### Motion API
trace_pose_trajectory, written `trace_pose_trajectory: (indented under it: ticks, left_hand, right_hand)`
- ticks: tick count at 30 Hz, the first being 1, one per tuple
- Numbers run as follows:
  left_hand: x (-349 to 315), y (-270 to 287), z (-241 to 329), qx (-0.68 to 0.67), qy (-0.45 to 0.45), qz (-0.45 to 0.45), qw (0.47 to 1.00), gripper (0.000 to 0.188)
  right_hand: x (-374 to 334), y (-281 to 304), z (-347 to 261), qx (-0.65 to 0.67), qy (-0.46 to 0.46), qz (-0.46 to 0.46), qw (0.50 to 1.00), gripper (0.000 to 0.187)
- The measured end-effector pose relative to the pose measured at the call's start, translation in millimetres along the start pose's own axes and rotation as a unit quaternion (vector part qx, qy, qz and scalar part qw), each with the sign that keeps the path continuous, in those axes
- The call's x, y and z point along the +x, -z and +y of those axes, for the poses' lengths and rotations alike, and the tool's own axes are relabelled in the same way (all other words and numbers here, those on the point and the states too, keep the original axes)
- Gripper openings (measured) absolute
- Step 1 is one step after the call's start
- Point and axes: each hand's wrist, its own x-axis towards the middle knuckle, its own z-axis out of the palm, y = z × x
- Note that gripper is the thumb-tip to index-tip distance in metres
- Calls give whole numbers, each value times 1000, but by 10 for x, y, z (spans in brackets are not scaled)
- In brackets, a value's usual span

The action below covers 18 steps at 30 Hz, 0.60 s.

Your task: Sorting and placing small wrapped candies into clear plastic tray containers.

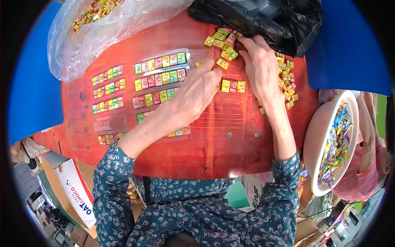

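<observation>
My left hand (195,92) is over the middle of the red table, its fingers curled in; what they hold, if anything, is hidden. A small yellow wrapped piece (199,64) shows beside its fingertips. My right hand (261,68) reaches to a loose pile of small block-shaped wrapped pieces (222,63), thumb and forefinger apart, the forefinger touching the pile's edge. Between my hands lies a short row of three pieces (233,86), yellow and red. Left of them, clear plastic trays (189,57) hold rows of yellow, red, green and blue pieces. My left forearm partly covers the lower rows.
More loose pieces (286,78) lie right of my right wrist. A black plastic bag (267,20) sits at the far edge, a clear bag (61,53) of pieces at far left. At right, a white basin (310,140) holds colourful wrappers beside another person's arm (367,119).
</observation>
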Motion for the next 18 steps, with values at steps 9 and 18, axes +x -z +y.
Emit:
trace_pose_trajectory:
  ticks: [9, 18]
  left_hand:
    - [-39, -28, -84, -15, -126, 93, 988, 40]
    - [-52, -73, -203, -30, -135, 102, 985, 41]
  right_hand:
    - [39, -208, 58, -64, -17, 23, 998, 24]
    - [-67, 156, -169, 182, -137, -54, 972, 39]
